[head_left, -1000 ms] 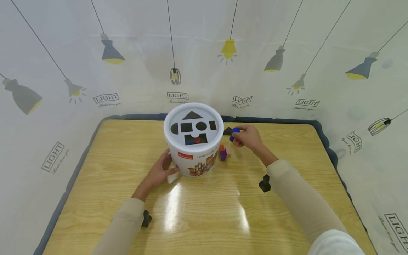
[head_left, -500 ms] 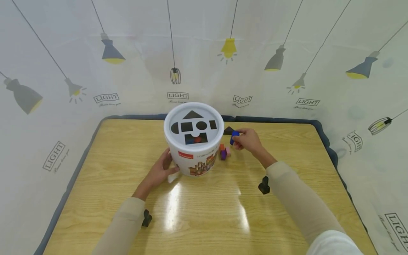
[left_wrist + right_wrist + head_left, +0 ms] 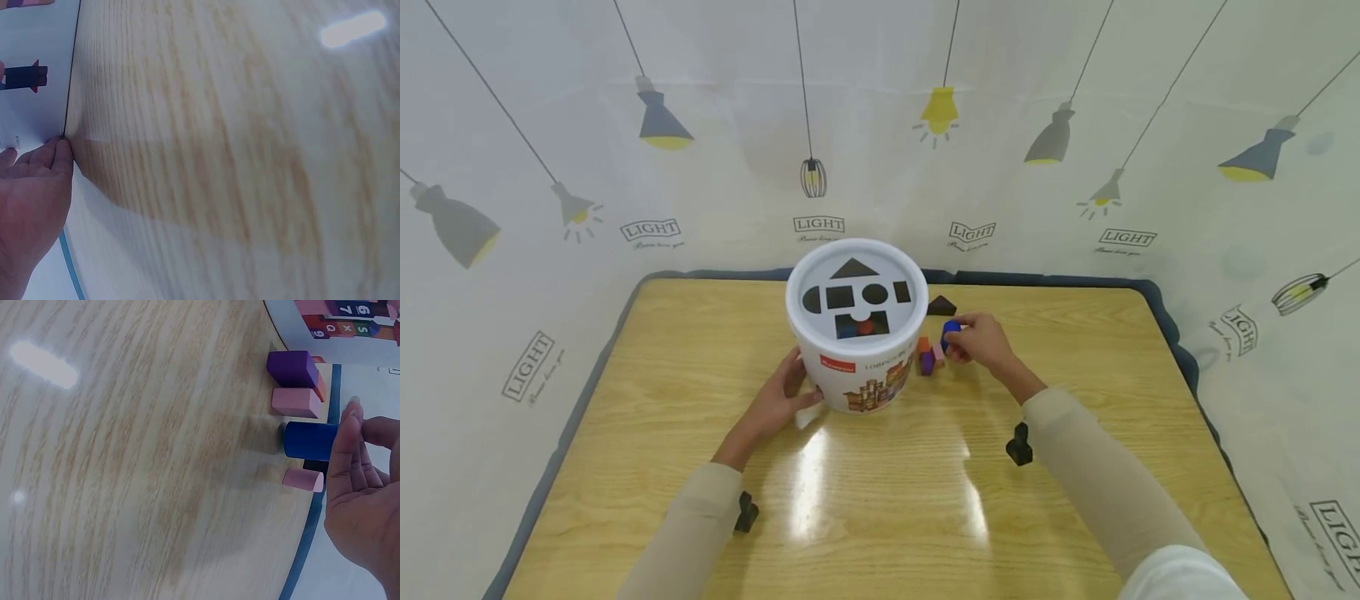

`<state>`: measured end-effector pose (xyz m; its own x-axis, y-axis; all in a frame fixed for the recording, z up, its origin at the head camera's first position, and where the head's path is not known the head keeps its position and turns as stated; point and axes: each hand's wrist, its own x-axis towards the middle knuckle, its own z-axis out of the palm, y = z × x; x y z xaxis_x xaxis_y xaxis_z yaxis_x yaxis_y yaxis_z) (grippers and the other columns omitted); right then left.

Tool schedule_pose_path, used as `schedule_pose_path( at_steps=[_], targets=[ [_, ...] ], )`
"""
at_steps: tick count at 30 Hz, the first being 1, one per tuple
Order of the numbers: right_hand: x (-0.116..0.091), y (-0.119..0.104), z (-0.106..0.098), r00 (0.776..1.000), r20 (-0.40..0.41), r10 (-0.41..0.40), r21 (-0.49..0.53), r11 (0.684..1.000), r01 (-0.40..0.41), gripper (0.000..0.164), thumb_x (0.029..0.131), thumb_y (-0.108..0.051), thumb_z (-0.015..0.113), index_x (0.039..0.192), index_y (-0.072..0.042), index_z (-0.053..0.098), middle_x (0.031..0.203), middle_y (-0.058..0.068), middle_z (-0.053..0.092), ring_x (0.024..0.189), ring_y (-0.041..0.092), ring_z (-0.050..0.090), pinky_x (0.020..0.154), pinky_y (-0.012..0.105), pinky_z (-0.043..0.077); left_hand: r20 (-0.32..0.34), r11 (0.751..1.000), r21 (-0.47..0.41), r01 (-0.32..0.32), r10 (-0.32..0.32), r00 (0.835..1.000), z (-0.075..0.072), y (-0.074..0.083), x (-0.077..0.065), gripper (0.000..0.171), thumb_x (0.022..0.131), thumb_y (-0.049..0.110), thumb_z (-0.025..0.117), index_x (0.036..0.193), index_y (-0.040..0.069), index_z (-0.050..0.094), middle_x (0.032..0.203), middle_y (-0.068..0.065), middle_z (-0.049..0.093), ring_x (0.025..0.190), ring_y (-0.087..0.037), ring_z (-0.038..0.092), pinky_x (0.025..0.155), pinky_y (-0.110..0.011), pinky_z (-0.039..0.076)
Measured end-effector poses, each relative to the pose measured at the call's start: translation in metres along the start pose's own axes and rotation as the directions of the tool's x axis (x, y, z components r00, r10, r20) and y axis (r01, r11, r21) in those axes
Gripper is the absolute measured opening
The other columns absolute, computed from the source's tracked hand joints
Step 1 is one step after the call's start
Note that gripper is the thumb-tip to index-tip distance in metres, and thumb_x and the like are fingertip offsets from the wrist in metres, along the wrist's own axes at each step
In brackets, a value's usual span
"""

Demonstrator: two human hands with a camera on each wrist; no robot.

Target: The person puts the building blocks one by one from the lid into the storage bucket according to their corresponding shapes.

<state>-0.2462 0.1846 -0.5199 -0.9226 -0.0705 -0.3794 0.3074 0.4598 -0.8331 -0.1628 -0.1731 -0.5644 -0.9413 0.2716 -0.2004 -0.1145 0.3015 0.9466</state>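
Note:
In the head view a white lidded block bucket (image 3: 865,367) stands on the wooden table. Its lid (image 3: 857,292) has several shaped holes. My left hand (image 3: 772,404) rests against the bucket's left side, low down, its fingers touching the wall in the left wrist view. On the other side, my right hand (image 3: 988,343) pinches a blue cylinder block (image 3: 309,441) by its upper end, with the lower end close over the table. Beside it stand a purple block (image 3: 292,369), a pink block (image 3: 295,402) and an orange block (image 3: 923,343), partly hidden in the right wrist view.
A dark triangular block (image 3: 942,306) lies behind the right hand. A small pink half-round block (image 3: 304,479) sits beyond the cylinder in the right wrist view. A curtain (image 3: 880,125) printed with lamps hangs around the table (image 3: 887,508).
My right hand has drawn the blue cylinder block toward me and lower, from beside the dark triangle to next to the pink block. The left hand and bucket stay put.

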Motion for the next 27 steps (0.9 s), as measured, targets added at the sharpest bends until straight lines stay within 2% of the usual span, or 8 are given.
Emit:
schedule_pose_path(
  at_steps=[10,16,23,27],
  targets=[
    [0.000,0.009,-0.003,1.000,-0.016,0.007,-0.001,1.000,-0.007,0.048,0.093,-0.013,0.061,0.139,0.001,0.051,0.083,0.018,0.070,0.071,0.029,0.069,0.068,0.035,0.062,0.000,1.000,-0.012,-0.014,0.015,1.000,0.001,0.001,0.001,0.093,0.089,0.021,0.072,0.157,0.028,0.010,0.161,-0.007,0.022,0.148,-0.027,0.022,0.122,-0.044,0.019],
    [-0.001,0.009,-0.002,1.000,-0.018,-0.001,-0.005,1.000,0.001,0.049,0.093,-0.014,0.062,0.139,0.000,0.050,0.081,0.016,0.069,0.063,0.020,0.066,0.065,0.031,0.061,0.012,0.999,-0.041,-0.025,0.025,1.000,0.001,0.004,0.001,0.093,0.090,0.015,0.070,0.158,0.024,0.007,0.161,-0.011,0.019,0.148,-0.029,0.020,0.122,-0.044,0.016],
    [-0.001,0.013,-0.003,1.000,0.006,-0.021,-0.004,1.000,0.021,0.052,0.094,-0.014,0.062,0.141,0.003,0.047,0.081,0.015,0.068,0.061,0.017,0.065,0.059,0.026,0.059,0.036,0.999,-0.047,-0.015,0.017,0.999,-0.001,0.029,-0.010,0.091,0.089,0.008,0.068,0.157,0.011,0.007,0.160,-0.019,0.019,0.147,-0.035,0.020,0.122,-0.047,0.017],
    [-0.002,0.013,-0.003,0.999,0.020,-0.031,-0.022,0.999,0.031,0.052,0.095,-0.015,0.061,0.141,0.003,0.046,0.086,0.019,0.068,0.065,0.020,0.066,0.063,0.030,0.061,0.037,0.999,-0.033,-0.008,0.009,0.999,-0.001,0.034,-0.014,0.091,0.090,0.009,0.068,0.157,0.009,0.007,0.160,-0.020,0.018,0.147,-0.036,0.020,0.121,-0.048,0.017]
  ],
)
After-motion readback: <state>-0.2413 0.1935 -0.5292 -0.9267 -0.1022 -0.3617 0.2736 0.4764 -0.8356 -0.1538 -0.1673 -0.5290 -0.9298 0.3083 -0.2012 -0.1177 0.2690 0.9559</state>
